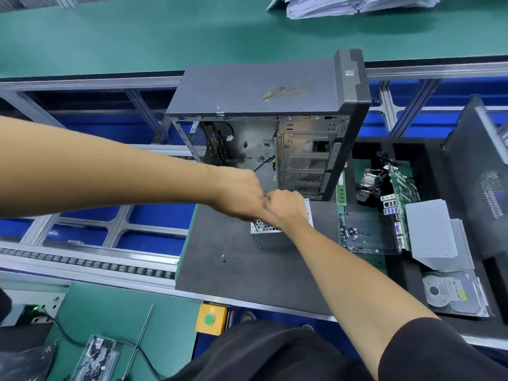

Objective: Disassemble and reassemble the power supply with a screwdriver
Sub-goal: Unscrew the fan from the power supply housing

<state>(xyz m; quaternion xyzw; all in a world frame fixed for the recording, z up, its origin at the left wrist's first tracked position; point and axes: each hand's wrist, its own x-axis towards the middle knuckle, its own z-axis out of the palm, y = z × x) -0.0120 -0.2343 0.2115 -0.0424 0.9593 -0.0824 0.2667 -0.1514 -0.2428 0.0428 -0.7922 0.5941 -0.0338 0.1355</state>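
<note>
A silver power supply (268, 237) with a honeycomb grille sits on the dark grey mat (220, 265) in front of the open computer case (275, 119). My left hand (239, 196) and my right hand (286, 207) are both curled on top of the power supply, knuckles touching each other. Their fingers are hidden, so what they hold cannot be seen. Two small screws (223, 258) lie on the mat just left of the unit. No screwdriver shows in either hand.
Right of the mat lie a motherboard (395, 213), a heatsink (368, 185), a tray of screws (357, 235), a grey metal cover (428, 232) and a hard drive (450, 295). A yellow box with a green button (210, 318) sits at the near edge. A thin rod (140, 339) lies lower left.
</note>
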